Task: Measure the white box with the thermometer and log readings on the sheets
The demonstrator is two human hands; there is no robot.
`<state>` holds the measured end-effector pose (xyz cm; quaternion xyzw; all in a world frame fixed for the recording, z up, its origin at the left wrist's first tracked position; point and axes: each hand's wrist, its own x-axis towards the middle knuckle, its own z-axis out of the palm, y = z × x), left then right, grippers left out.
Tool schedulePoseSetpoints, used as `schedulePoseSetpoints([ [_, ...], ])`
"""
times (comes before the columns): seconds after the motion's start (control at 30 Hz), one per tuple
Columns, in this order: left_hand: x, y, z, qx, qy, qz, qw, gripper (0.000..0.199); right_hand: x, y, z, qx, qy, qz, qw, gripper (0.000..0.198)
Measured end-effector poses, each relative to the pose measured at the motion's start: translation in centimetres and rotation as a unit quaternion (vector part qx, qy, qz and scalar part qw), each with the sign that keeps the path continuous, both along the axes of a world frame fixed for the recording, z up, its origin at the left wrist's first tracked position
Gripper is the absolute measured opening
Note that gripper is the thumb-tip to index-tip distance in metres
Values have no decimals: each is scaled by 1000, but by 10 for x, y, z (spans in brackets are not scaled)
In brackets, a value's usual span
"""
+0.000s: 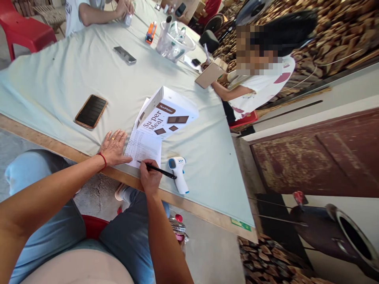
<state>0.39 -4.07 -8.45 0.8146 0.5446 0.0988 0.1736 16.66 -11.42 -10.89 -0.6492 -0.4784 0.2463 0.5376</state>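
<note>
My right hand (150, 176) grips a black pen (162, 170), its tip on a printed sheet of paper (144, 146) near the table's front edge. Flat on the cloth, my left hand (115, 147) has its fingers stretched out, with the thumb touching the paper's left edge. A white "Super Meal" box (169, 112) stands on the far part of the sheet and hides some of it. Just right of the pen lies a white and blue infrared thermometer (179, 175). Beyond my left hand rests a dark phone (91, 111) in a brown case.
Farther back on the table (204, 173) are a second phone (124, 55), an orange tape dispenser (151, 32) and a clear tub (174, 43) of plastic bottles. A person (251, 86) at the right holds a cardboard piece (209, 74); another person's arm (99, 15) shows at the far left.
</note>
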Motion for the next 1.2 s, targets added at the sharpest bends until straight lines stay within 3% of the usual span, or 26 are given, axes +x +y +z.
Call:
schedulePoseSetpoints([
  [0.57, 1, -1, 5, -10, 16, 1, 1000, 97, 1, 0, -6, 3, 1, 0, 1000, 15],
  [0.7, 1, -1, 5, -14, 15, 4, 1000, 98, 6, -7, -4, 49, -57, -12, 997, 15],
  [0.8, 1, 0, 4, -18, 13, 2, 1000, 98, 26, -4, 3, 87, -179, -3, 980, 20],
  [0.93, 0, 1, 3, -15, 16, 5, 1000, 98, 63, 24, 7, 47, -375, 38, 925, 40],
  [1.07, -2, 0, 6, -23, 28, 6, 999, 98, 82, 48, 7, 2, -446, 56, 893, 49],
  [1.2, -6, 4, 17, -47, 27, 0, 999, 93, 97, 35, 11, -3, -463, 36, 886, 46],
])
